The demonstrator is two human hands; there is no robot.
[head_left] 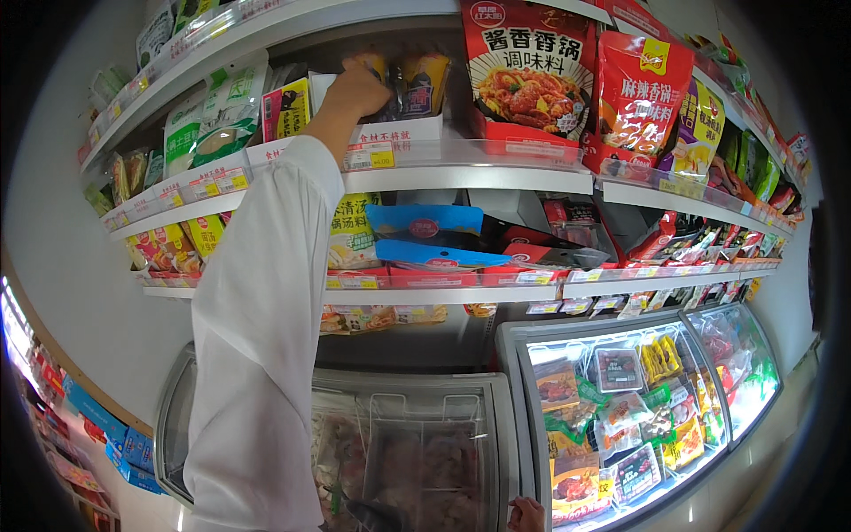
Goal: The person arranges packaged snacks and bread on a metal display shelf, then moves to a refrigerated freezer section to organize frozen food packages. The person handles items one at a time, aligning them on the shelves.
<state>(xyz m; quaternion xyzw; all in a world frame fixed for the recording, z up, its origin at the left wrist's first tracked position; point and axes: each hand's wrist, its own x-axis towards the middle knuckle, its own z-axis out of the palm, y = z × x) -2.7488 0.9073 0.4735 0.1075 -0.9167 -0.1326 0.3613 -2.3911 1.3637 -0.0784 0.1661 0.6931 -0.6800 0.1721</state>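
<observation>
My left hand, in a white sleeve, reaches up into a white display carton on the upper shelf. Its fingers lie against yellow-and-dark packets, and the fingertips are hidden, so a grip cannot be made out. Just right of the hand stands another yellow-and-dark packet in the same carton. My right hand shows only in part at the bottom edge, fingers curled, beside the grey frame of a chest freezer. Whether it touches the frame is unclear.
Large red seasoning pouches stand right of the carton. Blue-topped pouches lean forward on the shelf below. A lit freezer with packaged food stands at lower right. Clear price-tag rails edge the shelves.
</observation>
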